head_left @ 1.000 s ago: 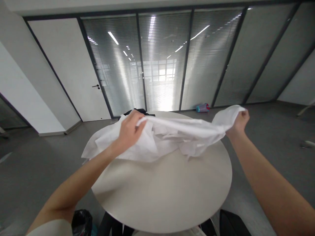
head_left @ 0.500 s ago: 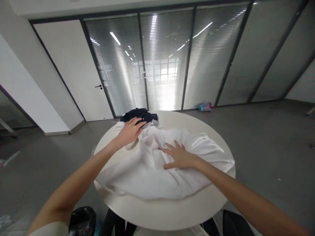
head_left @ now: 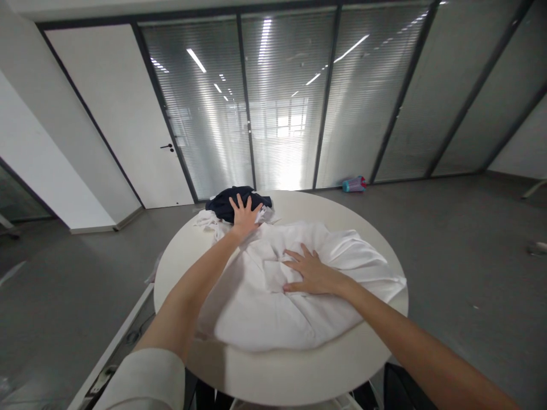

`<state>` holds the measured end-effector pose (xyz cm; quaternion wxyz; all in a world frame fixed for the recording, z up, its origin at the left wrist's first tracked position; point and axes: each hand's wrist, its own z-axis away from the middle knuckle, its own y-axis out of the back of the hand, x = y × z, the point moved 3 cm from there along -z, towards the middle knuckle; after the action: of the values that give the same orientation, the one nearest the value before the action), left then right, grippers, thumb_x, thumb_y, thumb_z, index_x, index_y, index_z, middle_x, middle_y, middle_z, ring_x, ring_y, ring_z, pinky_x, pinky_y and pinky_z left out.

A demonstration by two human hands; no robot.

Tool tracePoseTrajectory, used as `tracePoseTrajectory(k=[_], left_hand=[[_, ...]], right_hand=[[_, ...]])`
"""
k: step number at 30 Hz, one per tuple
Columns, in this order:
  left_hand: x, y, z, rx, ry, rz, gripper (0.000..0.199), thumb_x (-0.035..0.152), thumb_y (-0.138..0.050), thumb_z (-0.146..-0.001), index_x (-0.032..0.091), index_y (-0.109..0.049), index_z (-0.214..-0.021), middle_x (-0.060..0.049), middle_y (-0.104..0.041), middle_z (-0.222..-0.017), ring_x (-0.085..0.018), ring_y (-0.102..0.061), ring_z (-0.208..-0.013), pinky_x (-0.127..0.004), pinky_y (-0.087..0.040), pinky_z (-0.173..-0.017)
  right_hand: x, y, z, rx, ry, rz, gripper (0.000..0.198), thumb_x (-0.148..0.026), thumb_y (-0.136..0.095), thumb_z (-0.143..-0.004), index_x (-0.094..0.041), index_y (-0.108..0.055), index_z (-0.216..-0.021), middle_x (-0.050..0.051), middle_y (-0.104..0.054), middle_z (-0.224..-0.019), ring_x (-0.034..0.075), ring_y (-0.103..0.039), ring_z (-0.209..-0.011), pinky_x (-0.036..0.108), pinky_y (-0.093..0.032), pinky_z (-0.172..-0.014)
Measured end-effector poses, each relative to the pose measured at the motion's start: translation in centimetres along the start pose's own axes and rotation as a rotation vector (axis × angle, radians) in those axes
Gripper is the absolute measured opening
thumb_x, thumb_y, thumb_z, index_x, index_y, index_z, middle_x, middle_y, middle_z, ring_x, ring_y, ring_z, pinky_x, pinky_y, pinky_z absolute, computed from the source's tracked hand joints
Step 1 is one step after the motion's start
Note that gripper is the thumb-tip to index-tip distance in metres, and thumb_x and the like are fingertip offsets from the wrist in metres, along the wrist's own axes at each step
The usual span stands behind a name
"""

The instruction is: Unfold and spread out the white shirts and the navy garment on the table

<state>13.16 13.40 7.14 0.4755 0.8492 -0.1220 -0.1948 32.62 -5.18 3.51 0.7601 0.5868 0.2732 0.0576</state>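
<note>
A large white cloth (head_left: 265, 319), wrinkled and bunched, is spread over the round white table (head_left: 273, 381). I cannot tell what kind of garment or fabric piece it is. My right hand (head_left: 310, 272) lies on the middle of it with fingers spread. Farther off, my left hand (head_left: 245, 218) is stretched out with its fingers apart, at the near side of a dark navy cloth bundle (head_left: 220, 205). Some crumpled white fabric (head_left: 208, 219) lies under and beside that bundle at the table's far left.
Glass partitions with blinds (head_left: 284, 114) and a white door (head_left: 115, 114) stand beyond the table. A blue and red package (head_left: 354, 184) is on the floor by the glass. A pale rail-like strip (head_left: 115, 341) with cables runs at the lower left.
My left hand has moved right and forward, from above the white fabric to the navy bundle, fingers now spread. The white cloth's left end has drawn rightward. My right hand stays nearly in place.
</note>
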Motion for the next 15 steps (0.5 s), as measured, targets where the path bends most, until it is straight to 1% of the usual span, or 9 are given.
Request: tracePoseTrajectory(k=[2,4,8,10,12,13,15], left_hand=[[-0.7,-0.8,0.5,0.045,-0.068,-0.022,0.060,0.043,-0.066,-0.088,0.026,-0.053,-0.144,-0.014,-0.035,-0.158,-0.053,-0.008,-0.146,-0.077,0.002,-0.109],[-2.4,-1.4,1.0,0.079,-0.145,-0.033,0.053,0.033,-0.063,-0.090,0.026,-0.056,-0.142,-0.013,-0.038,-0.157,-0.051,-0.010,-0.147,-0.075,0.000,-0.111],[-7.6,-2.2,1.7,0.019,-0.258,-0.079,0.054,0.024,-0.068,-0.084,0.028,-0.060,-0.137,-0.014,-0.045,-0.151,-0.048,-0.019,-0.146,-0.075,-0.003,-0.112],[-10.1,-2.1,2.1,-0.023,-0.313,-0.100,0.053,0.026,-0.069,-0.083,0.029,-0.062,-0.136,-0.013,-0.047,-0.149,-0.046,-0.023,-0.145,-0.073,-0.005,-0.114],[-11.7,-1.6,2.5,-0.050,-0.344,-0.096,0.054,0.033,-0.071,-0.081,0.028,-0.062,-0.134,-0.013,-0.049,-0.148,-0.046,-0.024,-0.145,-0.071,-0.007,-0.115],[-11.9,-1.3,2.8,-0.054,-0.352,-0.085,0.054,0.038,-0.072,-0.080,0.028,-0.063,-0.133,-0.014,-0.049,-0.147,-0.046,-0.024,-0.145,-0.070,-0.007,-0.115],[-11.5,-0.8,3.0,-0.029,-0.334,-0.057,0.053,0.050,-0.069,-0.081,0.026,-0.066,-0.129,-0.015,-0.051,-0.144,-0.046,-0.025,-0.145,-0.069,-0.007,-0.116]], right_hand=[[0.0,-0.1,0.1,0.008,0.006,-0.001,0.097,-0.089,-0.048,-0.074,-0.030,-0.043,-0.152,0.007,-0.016,-0.166,0.052,0.007,-0.147,0.076,-0.003,-0.111],[0.0,-0.1,0.1,0.016,0.012,0.002,0.097,-0.089,-0.047,-0.075,-0.030,-0.042,-0.152,0.007,-0.017,-0.166,0.052,0.007,-0.148,0.076,-0.003,-0.112],[-0.1,0.1,0.2,0.028,0.017,0.011,0.097,-0.089,-0.047,-0.075,-0.030,-0.043,-0.152,0.007,-0.018,-0.166,0.051,0.006,-0.148,0.074,-0.004,-0.113],[-0.2,0.2,0.2,0.018,0.014,0.005,0.097,-0.089,-0.047,-0.075,-0.030,-0.042,-0.152,0.007,-0.018,-0.166,0.051,0.006,-0.148,0.074,-0.005,-0.113],[-0.3,0.3,0.2,0.008,0.010,0.005,0.096,-0.089,-0.046,-0.075,-0.031,-0.042,-0.152,0.006,-0.017,-0.166,0.052,0.006,-0.148,0.075,-0.006,-0.112],[-0.3,0.3,0.2,0.005,0.010,0.008,0.096,-0.089,-0.046,-0.075,-0.031,-0.042,-0.153,0.006,-0.017,-0.166,0.052,0.006,-0.148,0.075,-0.006,-0.112],[-0.4,0.3,0.2,0.005,0.007,0.022,0.097,-0.088,-0.046,-0.076,-0.030,-0.042,-0.152,0.007,-0.017,-0.166,0.052,0.005,-0.148,0.074,-0.006,-0.113]])
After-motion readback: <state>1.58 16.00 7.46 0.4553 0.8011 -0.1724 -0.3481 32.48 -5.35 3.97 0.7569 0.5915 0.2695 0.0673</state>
